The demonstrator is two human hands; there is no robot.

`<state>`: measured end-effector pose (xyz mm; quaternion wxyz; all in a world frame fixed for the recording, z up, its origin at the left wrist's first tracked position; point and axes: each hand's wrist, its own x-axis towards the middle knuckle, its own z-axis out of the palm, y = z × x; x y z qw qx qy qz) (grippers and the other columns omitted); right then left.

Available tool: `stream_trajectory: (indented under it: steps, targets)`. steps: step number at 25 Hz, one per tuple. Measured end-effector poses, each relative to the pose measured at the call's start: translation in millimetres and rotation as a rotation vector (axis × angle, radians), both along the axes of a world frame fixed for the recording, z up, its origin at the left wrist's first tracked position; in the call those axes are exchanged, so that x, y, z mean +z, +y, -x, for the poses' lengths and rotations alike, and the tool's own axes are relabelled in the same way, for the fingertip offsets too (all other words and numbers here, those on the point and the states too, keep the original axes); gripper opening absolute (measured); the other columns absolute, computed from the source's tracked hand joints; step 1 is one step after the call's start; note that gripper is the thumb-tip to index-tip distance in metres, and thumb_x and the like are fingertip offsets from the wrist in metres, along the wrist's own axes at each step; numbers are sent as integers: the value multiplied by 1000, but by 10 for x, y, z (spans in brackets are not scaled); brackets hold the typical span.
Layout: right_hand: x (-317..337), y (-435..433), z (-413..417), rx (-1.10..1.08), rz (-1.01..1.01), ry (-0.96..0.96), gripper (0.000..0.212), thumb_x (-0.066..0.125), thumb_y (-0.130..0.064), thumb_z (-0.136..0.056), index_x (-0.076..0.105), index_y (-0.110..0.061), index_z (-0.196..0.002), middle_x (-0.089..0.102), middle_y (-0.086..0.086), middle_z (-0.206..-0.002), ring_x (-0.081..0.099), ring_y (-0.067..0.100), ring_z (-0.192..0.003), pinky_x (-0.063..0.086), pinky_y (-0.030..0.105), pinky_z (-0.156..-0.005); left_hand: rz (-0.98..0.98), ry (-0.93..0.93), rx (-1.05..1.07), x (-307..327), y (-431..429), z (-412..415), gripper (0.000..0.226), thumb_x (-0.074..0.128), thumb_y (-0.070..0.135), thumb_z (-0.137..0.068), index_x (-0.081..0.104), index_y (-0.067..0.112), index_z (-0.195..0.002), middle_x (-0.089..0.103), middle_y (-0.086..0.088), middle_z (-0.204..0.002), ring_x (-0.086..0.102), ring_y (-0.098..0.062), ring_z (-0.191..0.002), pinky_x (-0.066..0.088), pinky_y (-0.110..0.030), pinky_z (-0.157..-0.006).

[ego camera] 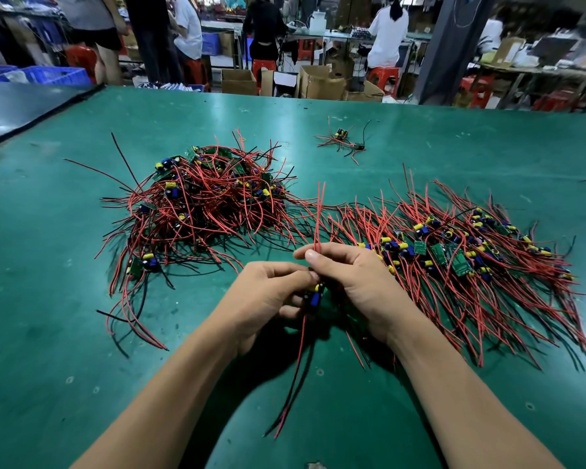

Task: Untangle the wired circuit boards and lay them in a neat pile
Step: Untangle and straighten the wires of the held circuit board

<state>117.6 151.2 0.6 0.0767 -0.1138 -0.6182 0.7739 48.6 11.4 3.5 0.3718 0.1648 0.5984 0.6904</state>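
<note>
A tangled heap of wired circuit boards (203,201) with red and black leads lies on the green table (48,333) at the left. To the right spreads a combed-out pile of boards (454,255), wires fanned the same way. Between them, near the front, my left hand (268,299) and my right hand (352,279) together hold one small board (313,297) with blue and yellow parts. My right fingers pinch its red wires standing upward; other red and black leads hang down toward me.
A small separate cluster of boards (344,140) lies farther back on the table. Beyond the far edge stand cardboard boxes (318,84), red stools, blue crates (48,76) and several people at other benches. A dark mat (21,106) borders the table's back left.
</note>
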Motion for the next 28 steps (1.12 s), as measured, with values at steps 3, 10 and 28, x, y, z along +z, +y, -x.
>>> stream_trajectory:
  steps: [3, 10, 28]
  targets:
    - [-15, -26, 31, -72, -78, -24, 20, 65, -31, -96, 78, -17, -96, 69, 1, -72, 63, 16, -63, 59, 39, -64, 3, 26, 22, 27, -4, 9, 20, 64, 6, -89, 78, 9, -75, 65, -5, -66, 62, -15, -54, 51, -22, -45]
    - [-40, -23, 11, 119, -11, -72, 26, 64, -33, -96, 75, -13, -109, 67, 11, -76, 56, 16, -50, 50, 26, -48, 0, 50, -25, 27, -24, -40, 18, 60, 5, -93, 72, 5, -80, 72, -18, -76, 68, -25, -57, 57, -28, -48]
    - [-73, 33, 62, -27, -72, -105, 43, 68, -57, -89, 77, -16, -100, 50, 0, -53, 42, 11, -40, 42, 21, -43, 17, 19, -19, 24, 12, -86, 18, 57, 4, -92, 69, 3, -79, 66, -16, -66, 63, -24, -48, 52, -25, -45]
